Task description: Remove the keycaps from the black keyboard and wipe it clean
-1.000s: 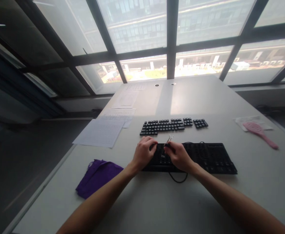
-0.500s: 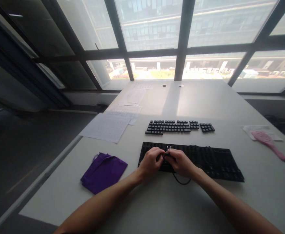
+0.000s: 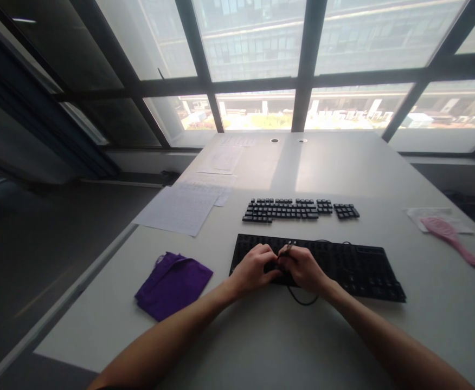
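Observation:
Over the left half of a black keyboard [image 3: 359, 273], most of whose keycaps are off, my two hands meet at the fingertips. My right hand [image 3: 305, 270] is closed around a small keycap puller [image 3: 290, 246], whose thin prongs stick up above the fingers. My left hand [image 3: 254, 269] is closed right beside it, thumb and fingers pinched together; what lies between them is too small and dark to make out. Behind the keyboard, loose black keycaps [image 3: 280, 210] are laid out in rows in keyboard order.
A folded purple cloth [image 3: 173, 286] lies left of the keyboard, with sheets of paper [image 3: 178, 210] beyond it. At the right a pink hairbrush [image 3: 444, 233] rests partly on a white packet [image 3: 414, 218]. A black cable [image 3: 302, 302] loops out in front of the keyboard.
The keycap puller has turned in my right hand, its prongs now leaning further right. My left thumb has stretched toward the right fingers. The loose keycaps stay put.

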{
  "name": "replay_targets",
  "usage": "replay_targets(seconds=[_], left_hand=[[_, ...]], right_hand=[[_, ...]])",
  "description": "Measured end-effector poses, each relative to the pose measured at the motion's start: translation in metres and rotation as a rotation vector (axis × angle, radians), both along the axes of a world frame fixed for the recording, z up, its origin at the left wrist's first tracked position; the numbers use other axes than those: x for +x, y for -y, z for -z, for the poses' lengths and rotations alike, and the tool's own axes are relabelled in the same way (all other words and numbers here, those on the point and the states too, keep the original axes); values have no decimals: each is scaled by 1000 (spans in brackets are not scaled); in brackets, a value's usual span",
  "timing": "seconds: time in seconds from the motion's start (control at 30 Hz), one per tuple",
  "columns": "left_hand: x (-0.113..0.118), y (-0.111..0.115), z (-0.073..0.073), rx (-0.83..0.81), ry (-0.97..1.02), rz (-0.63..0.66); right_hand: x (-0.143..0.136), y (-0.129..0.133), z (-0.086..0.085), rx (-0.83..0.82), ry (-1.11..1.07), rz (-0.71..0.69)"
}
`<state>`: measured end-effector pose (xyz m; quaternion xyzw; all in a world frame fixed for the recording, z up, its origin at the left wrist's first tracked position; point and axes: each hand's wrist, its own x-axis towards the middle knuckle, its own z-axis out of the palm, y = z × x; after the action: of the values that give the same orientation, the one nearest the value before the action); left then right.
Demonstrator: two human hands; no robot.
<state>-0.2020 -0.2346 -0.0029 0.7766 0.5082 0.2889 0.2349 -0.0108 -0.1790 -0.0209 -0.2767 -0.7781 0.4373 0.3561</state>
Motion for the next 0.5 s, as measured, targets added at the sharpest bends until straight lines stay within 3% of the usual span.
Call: replay_targets(seconds=[0.1,0.37,0.5], left_hand=[[1,-1,5,5,57,-32],[1,2,7,31,104,-108],[1,3,10,93,57,-98]], right_hand=[[1,-2,-1,-46,-17,95],[-3,3,-5,100,25,165],[-4,5,-5,44,42,155]])
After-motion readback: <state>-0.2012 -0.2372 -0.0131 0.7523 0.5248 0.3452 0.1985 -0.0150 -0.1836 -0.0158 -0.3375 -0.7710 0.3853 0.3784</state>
